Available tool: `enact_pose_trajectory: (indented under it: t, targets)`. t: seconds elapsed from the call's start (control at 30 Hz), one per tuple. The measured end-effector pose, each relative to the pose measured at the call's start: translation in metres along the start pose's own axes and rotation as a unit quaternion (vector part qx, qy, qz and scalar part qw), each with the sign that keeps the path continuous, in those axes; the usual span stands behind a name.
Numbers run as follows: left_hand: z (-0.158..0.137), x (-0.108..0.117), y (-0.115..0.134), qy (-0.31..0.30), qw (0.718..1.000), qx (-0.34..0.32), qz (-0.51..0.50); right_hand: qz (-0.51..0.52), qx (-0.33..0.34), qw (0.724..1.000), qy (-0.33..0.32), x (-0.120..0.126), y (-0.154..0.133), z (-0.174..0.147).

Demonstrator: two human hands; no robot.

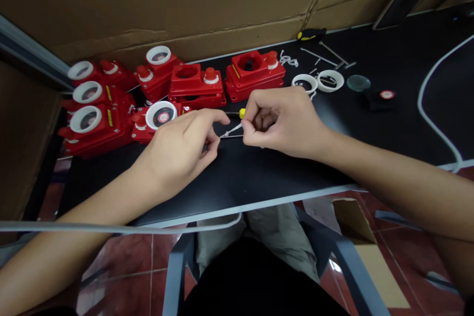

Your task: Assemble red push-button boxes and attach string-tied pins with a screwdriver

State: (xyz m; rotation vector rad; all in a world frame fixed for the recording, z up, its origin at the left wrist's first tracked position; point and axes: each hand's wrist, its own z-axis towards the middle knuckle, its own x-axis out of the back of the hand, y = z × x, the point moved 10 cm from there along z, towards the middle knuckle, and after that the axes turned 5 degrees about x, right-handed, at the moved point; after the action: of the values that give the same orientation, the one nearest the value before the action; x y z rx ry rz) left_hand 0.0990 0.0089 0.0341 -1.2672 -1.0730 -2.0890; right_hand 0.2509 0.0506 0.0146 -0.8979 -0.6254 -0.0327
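Observation:
A short length of white string (pixel 234 130) with a small knot runs between my hands over the black table. My right hand (pixel 283 118) pinches one end between thumb and forefinger, its other fingers curled. At the other end, the fingertips of my left hand (pixel 177 143) close on the string, while the forefinger arches above it, apart. A thin metal rod lies just below the string; whether a hand touches it I cannot tell. Behind my fingers shows a yellow-tipped screwdriver (pixel 242 113), partly hidden. A red housing with a white ring (pixel 161 115) sits beside my left hand.
Several red housings (pixel 255 76) stand along the cardboard wall (pixel 177 0). To the right are white rings (pixel 331 81), a glass disc (pixel 358 83), T-shaped metal rods (pixel 335 54), a yellow-black screwdriver (pixel 311 34) and a small black part (pixel 381 98). A pale cable (pixel 422 89) curves at right.

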Motion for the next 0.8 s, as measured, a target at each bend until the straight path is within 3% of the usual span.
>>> enact_pose_trajectory:
  t: [0.2,0.4,0.5,0.57,0.67,0.8]
  targets:
    - [0.009,0.029,-0.002,-0.015,0.997,-0.061,0.055,-0.098,0.085,0.989,-0.07,0.012,-0.002,0.005]
    - [0.015,0.047,-0.021,-0.081,0.994,-0.066,0.039,-0.213,0.159,0.946,-0.185,-0.023,-0.002,-0.01]
    - [0.013,0.062,-0.036,-0.077,0.995,-0.049,0.044,-0.254,0.137,0.933,-0.217,-0.035,0.005,-0.014]
    - [0.011,0.066,-0.054,-0.097,0.993,-0.002,0.063,-0.255,0.117,0.93,-0.235,-0.039,0.009,-0.014]
    - [0.007,0.063,-0.08,-0.141,0.983,0.067,0.095,-0.214,0.093,0.934,-0.27,-0.043,0.011,-0.014]
    - [0.006,0.056,-0.091,-0.158,0.98,0.079,0.09,-0.163,0.024,0.929,-0.33,-0.047,0.014,-0.016]
